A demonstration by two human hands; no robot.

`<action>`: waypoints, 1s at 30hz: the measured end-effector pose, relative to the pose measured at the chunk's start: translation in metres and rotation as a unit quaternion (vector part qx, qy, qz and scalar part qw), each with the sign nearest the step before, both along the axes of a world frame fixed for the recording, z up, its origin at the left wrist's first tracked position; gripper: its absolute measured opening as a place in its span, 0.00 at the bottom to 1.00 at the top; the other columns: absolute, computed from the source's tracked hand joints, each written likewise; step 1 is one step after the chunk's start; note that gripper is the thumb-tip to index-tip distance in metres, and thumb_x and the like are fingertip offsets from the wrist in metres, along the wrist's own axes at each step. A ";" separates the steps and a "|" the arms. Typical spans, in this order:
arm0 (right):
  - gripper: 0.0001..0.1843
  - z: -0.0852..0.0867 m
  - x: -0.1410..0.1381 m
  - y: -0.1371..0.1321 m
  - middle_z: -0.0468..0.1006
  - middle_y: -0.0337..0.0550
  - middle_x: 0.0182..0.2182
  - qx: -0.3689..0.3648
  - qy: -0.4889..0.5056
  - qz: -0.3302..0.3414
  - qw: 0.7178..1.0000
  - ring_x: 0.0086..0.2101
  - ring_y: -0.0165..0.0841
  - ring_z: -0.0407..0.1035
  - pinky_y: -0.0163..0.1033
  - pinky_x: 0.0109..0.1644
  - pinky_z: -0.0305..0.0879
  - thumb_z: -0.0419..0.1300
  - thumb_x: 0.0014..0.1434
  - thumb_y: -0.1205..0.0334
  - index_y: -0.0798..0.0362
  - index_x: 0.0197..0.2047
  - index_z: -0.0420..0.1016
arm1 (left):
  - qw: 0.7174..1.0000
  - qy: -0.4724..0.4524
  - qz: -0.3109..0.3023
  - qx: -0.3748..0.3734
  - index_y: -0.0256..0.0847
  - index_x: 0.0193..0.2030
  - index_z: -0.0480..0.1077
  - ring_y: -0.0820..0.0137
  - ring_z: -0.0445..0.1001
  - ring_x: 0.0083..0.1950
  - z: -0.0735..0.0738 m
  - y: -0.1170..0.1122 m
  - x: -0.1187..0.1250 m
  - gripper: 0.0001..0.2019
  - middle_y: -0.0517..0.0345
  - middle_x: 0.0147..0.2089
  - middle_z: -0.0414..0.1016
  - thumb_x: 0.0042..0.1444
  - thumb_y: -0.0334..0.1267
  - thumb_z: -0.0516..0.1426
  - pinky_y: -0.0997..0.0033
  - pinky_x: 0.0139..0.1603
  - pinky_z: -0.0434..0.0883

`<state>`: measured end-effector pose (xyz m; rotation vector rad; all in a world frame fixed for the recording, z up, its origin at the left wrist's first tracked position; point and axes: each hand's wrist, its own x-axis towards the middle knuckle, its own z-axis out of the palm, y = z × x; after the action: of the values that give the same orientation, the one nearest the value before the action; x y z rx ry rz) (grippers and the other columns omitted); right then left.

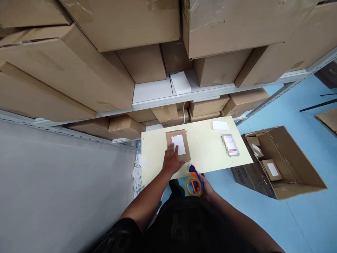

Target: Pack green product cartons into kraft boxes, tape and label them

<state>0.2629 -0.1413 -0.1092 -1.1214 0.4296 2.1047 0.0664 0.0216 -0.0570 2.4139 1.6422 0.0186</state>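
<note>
Apparent taping step: my splayed left hand steadies a flat brown cardboard box; my right hand, gripping a blue-orange tape dispenser, must cross the cream table's near edge.

A plain grey wall fills the left side, darker toward the bottom. Light-grey metal shelves run across the view, two levels stacked with brown cardboard boxes. In front stands a pale yellow table, its top slightly angled to the view. A light blue floor spreads to the right, crossed by a thin seam.
</note>
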 end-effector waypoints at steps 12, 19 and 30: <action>0.24 0.021 0.073 0.162 0.85 0.49 0.37 0.035 -0.085 0.084 0.992 0.37 0.42 0.80 0.50 0.48 0.77 0.55 0.68 0.43 0.56 0.48 0.77 | 0.995 0.028 -0.064 -0.071 0.42 0.77 0.55 0.45 0.55 0.75 0.024 -0.041 -0.007 0.41 0.43 0.80 0.48 0.61 0.52 0.61 0.45 0.72 0.57; 0.21 0.025 0.089 0.215 0.84 0.52 0.35 0.065 -0.095 0.216 0.970 0.34 0.42 0.79 0.49 0.42 0.79 0.58 0.68 0.47 0.58 0.48 0.75 | 0.997 0.070 0.036 -0.022 0.49 0.79 0.50 0.38 0.36 0.80 0.021 0.000 -0.054 0.49 0.45 0.82 0.39 0.56 0.66 0.61 0.28 0.71 0.49; 0.23 0.002 0.061 0.086 0.86 0.48 0.41 0.046 -0.120 0.072 0.989 0.44 0.44 0.81 0.52 0.56 0.75 0.55 0.68 0.42 0.51 0.49 0.79 | 0.999 0.021 0.043 -0.011 0.45 0.78 0.51 0.40 0.35 0.81 0.008 -0.001 -0.047 0.49 0.43 0.82 0.39 0.56 0.65 0.61 0.37 0.72 0.55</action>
<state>0.3244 -0.0552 -0.1068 -1.3661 0.1399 2.0549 0.0190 0.0202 -0.0494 2.3401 1.7545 -0.0361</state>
